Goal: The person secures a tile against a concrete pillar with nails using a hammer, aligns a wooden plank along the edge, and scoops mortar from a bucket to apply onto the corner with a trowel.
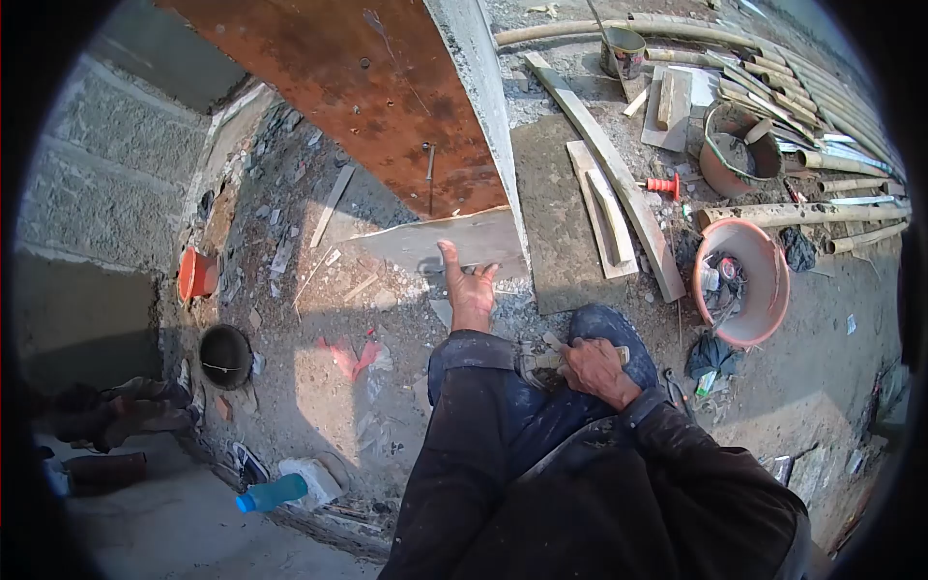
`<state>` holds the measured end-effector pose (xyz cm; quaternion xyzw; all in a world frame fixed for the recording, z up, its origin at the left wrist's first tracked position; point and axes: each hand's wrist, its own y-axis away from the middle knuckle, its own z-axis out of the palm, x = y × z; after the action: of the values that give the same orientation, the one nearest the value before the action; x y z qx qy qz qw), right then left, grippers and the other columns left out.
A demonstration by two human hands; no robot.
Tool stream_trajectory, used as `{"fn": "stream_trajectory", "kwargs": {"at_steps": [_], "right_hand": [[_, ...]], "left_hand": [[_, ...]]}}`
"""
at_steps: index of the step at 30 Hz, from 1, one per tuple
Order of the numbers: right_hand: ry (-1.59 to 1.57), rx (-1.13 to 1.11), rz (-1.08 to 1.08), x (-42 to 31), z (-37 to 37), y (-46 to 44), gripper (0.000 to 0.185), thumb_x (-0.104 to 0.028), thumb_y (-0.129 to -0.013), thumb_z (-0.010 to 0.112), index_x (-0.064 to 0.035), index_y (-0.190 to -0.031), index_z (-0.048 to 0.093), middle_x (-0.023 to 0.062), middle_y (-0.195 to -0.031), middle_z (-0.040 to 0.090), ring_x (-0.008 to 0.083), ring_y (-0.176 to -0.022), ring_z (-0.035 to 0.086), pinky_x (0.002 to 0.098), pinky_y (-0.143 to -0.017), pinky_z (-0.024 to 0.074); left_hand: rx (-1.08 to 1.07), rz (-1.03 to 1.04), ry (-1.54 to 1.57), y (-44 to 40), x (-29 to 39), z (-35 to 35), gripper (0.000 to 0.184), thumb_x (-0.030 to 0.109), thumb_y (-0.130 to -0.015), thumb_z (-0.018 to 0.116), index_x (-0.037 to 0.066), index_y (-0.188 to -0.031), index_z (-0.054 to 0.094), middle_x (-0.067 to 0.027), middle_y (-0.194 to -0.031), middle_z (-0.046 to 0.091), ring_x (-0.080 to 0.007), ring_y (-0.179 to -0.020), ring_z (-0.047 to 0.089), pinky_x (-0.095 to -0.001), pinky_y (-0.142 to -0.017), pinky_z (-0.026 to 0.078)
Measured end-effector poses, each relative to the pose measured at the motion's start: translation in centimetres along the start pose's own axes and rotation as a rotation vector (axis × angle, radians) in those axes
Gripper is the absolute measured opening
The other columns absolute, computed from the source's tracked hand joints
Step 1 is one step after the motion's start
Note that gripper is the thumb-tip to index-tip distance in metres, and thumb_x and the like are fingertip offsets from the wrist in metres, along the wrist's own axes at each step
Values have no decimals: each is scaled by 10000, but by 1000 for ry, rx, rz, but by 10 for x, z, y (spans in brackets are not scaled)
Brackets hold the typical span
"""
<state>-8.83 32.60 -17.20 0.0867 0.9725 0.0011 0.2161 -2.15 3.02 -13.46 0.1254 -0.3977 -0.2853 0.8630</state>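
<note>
My left hand is palm up with thumb and fingers apart, its fingertips at the lower edge of a thin grey board. That board lies against the bottom end of a reddish-brown panel, which has a nail or bolt in it. Over my knee, my right hand is closed round the handle of a tool; its flat part points left and is partly hidden by the hand.
Long wooden planks lie beyond my right knee. An orange bucket holding items, another bucket and bamboo poles are at right. A black bucket, red bucket and blue bottle are at left.
</note>
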Motion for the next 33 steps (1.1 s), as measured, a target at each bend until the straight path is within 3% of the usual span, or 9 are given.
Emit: {"fn": "stream_trajectory", "kwargs": {"at_steps": [5,8,13,16,18,21,24,31,33], "right_hand": [[36,103,-116,23,18,-2,314,-327,-812,744,-96,-1007,660,133,-804,662,351,-789,678,507,-726,476],[-80,-244,158,12,-31,-33,270,-318,-826,742,-65,-908,696,179,-809,715,402,-810,719,528,-740,538],[-32,-192,57,19,-33,-73,248,-308,-847,728,-61,-856,713,205,-822,731,412,-821,736,527,-742,568],[-80,-320,-141,32,-16,-91,248,-318,-843,735,-71,-857,722,204,-828,736,401,-817,740,523,-735,570],[-202,-138,-501,58,13,-105,253,-326,-838,739,-73,-850,727,202,-838,742,393,-819,744,518,-725,573],[-84,-425,-208,82,5,-164,255,-327,-821,742,-73,-838,728,193,-841,749,389,-827,749,513,-715,574],[71,-210,27,86,9,-184,251,-330,-811,737,-81,-834,725,186,-838,751,390,-833,750,509,-716,574],[-156,-279,-410,56,-1,-143,266,-324,-822,696,-60,-807,713,199,-777,731,415,-787,743,522,-688,580],[-141,-263,-107,80,-3,-171,286,-337,-824,697,-52,-808,712,213,-777,728,427,-783,740,529,-684,581]], "left_hand": [[-82,-29,-36,0,-3,-9,1294,787,-687,826,158,-1643,221,-147,-1639,315,-421,-1525,278,-678,-1191,262],[-25,-14,-21,0,-6,-4,1315,788,-678,832,166,-1650,201,-148,-1641,309,-432,-1528,268,-700,-1196,225],[-61,23,-14,0,-6,-1,1348,772,-665,853,167,-1654,167,-165,-1674,210,-445,-1549,198,-750,-1186,173],[-36,18,6,-6,-9,-8,1348,751,-675,863,169,-1654,142,-186,-1671,133,-427,-1540,190,-749,-1186,180],[-46,17,-2,-11,-10,-14,1341,737,-677,872,168,-1648,144,-194,-1648,139,-418,-1529,199,-747,-1186,189],[2,25,3,-13,-11,-15,1251,716,-688,883,151,-1603,244,-160,-1565,261,-377,-1457,314,-710,-1165,253],[19,44,13,-3,-7,-4,1162,701,-698,889,134,-1556,349,-115,-1512,368,-335,-1396,420,-680,-1145,310],[-55,52,3,-6,-9,-11,1268,662,-684,910,194,-1625,201,-195,-1599,201,-403,-1493,284,-730,-1154,295],[-9,37,17,-8,-7,-8,1239,667,-688,909,159,-1607,252,-158,-1576,263,-374,-1473,331,-716,-1161,288]]}}
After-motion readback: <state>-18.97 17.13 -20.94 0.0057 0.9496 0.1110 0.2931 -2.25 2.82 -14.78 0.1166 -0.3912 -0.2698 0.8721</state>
